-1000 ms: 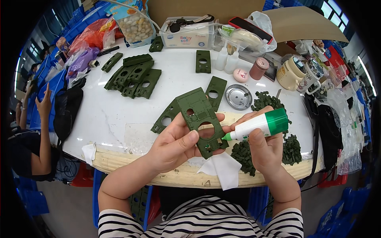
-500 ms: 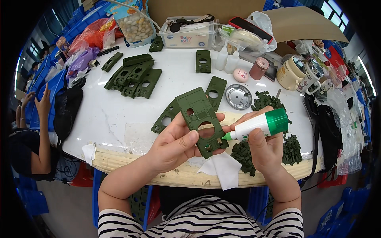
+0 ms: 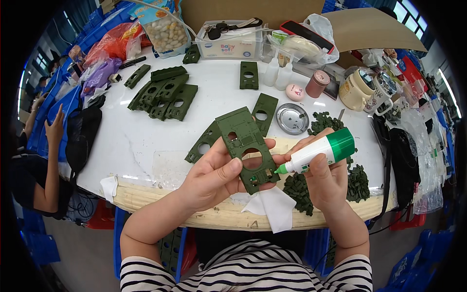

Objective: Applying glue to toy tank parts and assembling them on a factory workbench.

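My left hand (image 3: 211,176) is closed around a dark green plastic model hull (image 3: 243,134), a flat plate with a large round hole and a smaller one. The thumb presses on its face and the other fingers pass behind it. In my right hand (image 3: 327,182) is a white glue bottle (image 3: 311,155) with a green base and a pointed green nozzle. The bottle lies tilted, its nozzle tip just beside the hull's lower right edge. Small cut-outs show in the hull near that tip. Two more green hulls, one of them (image 3: 262,114), lie behind the held one.
Piles of small dark green parts (image 3: 357,182) lie to the right. A stack of green hulls (image 3: 168,92) sits at the back left. A round metal lid (image 3: 292,118), small white bottles (image 3: 272,70) and mugs (image 3: 357,90) stand farther off. A white cloth (image 3: 272,209) hangs over the near edge.
The glue bottle has tilted a little more, and its nozzle tip has drawn slightly away from the hull. My left hand and the hull have barely moved. A person's hand at far left has shifted.
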`<state>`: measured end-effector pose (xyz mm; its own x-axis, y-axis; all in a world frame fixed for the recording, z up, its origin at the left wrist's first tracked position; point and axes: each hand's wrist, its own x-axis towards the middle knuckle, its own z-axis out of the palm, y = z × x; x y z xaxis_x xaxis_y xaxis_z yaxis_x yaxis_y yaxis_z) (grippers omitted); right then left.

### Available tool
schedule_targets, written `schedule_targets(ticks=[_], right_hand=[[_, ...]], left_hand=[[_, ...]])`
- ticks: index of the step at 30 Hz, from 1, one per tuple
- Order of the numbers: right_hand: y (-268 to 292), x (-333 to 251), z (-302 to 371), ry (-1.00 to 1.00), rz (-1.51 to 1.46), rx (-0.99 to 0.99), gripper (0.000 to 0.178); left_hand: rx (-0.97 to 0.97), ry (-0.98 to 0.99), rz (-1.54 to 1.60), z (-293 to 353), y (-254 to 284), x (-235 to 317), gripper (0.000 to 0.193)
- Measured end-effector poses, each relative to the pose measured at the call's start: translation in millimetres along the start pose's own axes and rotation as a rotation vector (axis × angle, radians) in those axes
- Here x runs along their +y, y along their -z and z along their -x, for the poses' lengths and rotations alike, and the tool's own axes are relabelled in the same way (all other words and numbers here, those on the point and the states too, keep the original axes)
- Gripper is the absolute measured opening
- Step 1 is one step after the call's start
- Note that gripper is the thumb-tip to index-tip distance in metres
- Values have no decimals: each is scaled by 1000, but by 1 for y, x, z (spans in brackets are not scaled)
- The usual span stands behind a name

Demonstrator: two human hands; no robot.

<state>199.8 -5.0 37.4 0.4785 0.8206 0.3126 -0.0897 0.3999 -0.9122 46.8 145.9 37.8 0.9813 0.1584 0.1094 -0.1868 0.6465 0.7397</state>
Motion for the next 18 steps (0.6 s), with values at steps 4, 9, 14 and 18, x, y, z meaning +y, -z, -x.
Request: schedule_targets(ticks=[4, 9, 14, 18], right_hand=[[-5, -3, -2, 55, 35, -37, 24], [-10, -7, -2, 11, 146, 23, 38], [-13, -7, -2, 29, 133, 33, 38], [-15, -7, -3, 38, 122, 39, 38]], left_hand=[[3, 0, 9, 0, 0, 1, 65], [0, -8, 9, 0, 1, 0, 65], [-2, -11, 7, 0, 1, 1, 65], [8, -7, 2, 0, 0, 1, 65]])
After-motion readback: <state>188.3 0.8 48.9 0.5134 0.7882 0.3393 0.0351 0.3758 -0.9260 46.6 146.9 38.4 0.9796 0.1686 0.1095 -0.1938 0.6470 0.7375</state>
